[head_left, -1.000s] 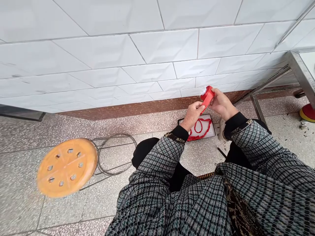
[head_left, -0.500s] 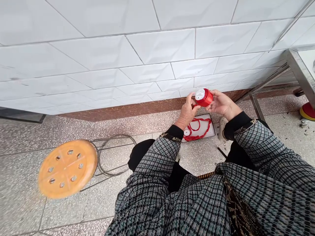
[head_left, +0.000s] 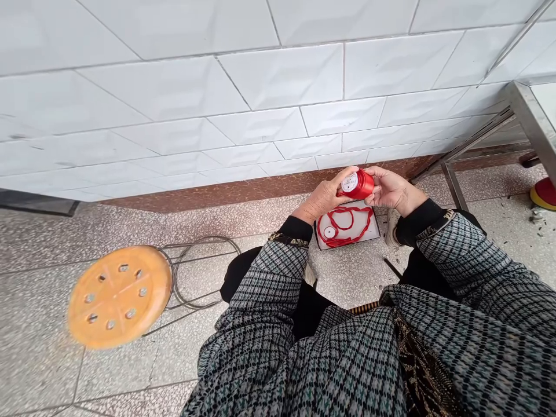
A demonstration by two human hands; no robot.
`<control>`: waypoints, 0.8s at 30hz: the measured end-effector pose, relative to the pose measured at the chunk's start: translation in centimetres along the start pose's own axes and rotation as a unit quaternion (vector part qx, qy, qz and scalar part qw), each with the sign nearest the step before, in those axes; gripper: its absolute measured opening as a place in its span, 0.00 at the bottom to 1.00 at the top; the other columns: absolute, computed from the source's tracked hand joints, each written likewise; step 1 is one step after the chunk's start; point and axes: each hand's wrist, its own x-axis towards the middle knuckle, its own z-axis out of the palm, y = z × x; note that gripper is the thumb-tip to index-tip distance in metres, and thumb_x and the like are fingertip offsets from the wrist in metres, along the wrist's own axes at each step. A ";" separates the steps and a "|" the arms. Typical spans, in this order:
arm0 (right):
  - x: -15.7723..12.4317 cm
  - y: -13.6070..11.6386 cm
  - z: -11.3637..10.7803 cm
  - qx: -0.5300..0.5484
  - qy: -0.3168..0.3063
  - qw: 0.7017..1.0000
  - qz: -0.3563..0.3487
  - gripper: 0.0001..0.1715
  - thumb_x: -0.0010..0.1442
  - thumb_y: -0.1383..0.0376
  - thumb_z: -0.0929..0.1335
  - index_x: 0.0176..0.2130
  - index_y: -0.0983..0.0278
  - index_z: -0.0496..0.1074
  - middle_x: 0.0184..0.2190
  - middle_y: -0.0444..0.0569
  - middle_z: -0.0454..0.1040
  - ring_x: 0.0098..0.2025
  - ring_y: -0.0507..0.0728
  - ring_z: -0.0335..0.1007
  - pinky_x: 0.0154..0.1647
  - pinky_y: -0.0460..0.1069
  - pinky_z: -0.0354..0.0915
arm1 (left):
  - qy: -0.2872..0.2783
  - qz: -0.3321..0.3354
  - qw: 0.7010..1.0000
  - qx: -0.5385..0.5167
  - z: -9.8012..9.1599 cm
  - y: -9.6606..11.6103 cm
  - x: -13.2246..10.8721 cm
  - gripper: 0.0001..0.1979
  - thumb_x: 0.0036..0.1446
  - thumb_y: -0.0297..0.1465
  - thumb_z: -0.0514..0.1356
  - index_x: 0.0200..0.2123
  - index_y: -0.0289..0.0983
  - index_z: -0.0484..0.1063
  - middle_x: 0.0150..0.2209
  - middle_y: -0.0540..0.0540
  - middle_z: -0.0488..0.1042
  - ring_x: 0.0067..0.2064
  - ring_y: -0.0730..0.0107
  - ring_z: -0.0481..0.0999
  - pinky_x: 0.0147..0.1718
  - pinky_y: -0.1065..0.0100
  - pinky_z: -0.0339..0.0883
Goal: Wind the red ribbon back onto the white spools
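Note:
A roll of red ribbon (head_left: 365,184) with a round white label on its end is held up over the floor between my hands. My left hand (head_left: 325,196) grips its labelled left side, thumb below and fingers over the top. At the roll's right side, my right hand (head_left: 388,188) has its fingers curled against the red ribbon. Below them, a shallow white-lined box (head_left: 345,220) with dark edges lies on the floor. Inside it are a looped red ribbon (head_left: 366,229) and a small white disc (head_left: 329,232).
An orange round stool (head_left: 119,296) with wire legs lies tipped over at left. White wall tiles (head_left: 282,75) rise ahead. A metal frame (head_left: 521,116) stands at right, near a red and yellow object (head_left: 544,197). Dark scraps litter the speckled floor.
My left hand has shifted from the ribbon's lower edge to wrap around the labelled end of the roll. The roll has dropped slightly and turned a little.

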 end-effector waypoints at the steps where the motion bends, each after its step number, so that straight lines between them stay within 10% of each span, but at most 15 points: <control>1: 0.0 0.1 0.0 0.010 0.004 1.000 0.013 0.04 0.66 0.66 0.69 0.37 0.63 0.71 0.21 0.43 0.73 0.16 0.48 0.53 0.16 0.44 0.60 | 0.000 0.003 1.000 -0.006 -0.1 0.0 0.0 0.41 0.51 0.35 0.76 0.67 0.43 0.70 0.61 0.41 0.79 0.42 0.64 0.84 0.49 0.65 0.76; 8: -0.8 0.0 0.8 0.053 -0.010 0.998 0.020 0.09 0.69 0.60 0.73 0.42 0.61 0.71 0.23 0.39 0.72 0.16 0.44 0.45 0.12 0.39 0.53 | 0.030 -0.024 0.994 -0.105 0.4 -0.6 -0.4 0.45 0.46 0.37 0.78 0.66 0.41 0.67 0.56 0.41 0.80 0.38 0.68 0.81 0.39 0.68 0.76; 18: -1.3 2.7 3.6 -0.017 0.005 0.982 -0.187 0.18 0.56 0.61 0.82 0.32 0.64 0.72 0.17 0.33 0.60 0.18 0.43 0.44 0.16 0.40 0.51 | 0.086 -0.105 0.952 -0.276 1.6 -0.7 0.0 0.43 0.46 0.35 0.79 0.64 0.43 0.66 0.23 0.58 0.67 0.21 0.76 0.66 0.22 0.71 0.62; 24: 0.0 0.8 3.4 0.123 0.121 0.966 -0.195 0.16 0.71 0.70 0.68 0.30 0.62 0.65 0.18 0.35 0.62 0.15 0.42 0.43 0.15 0.37 0.47 | 0.188 -0.123 0.940 -0.258 4.2 0.6 0.1 0.17 0.57 0.37 0.71 0.47 0.38 0.74 0.23 0.55 0.68 0.23 0.76 0.64 0.24 0.71 0.58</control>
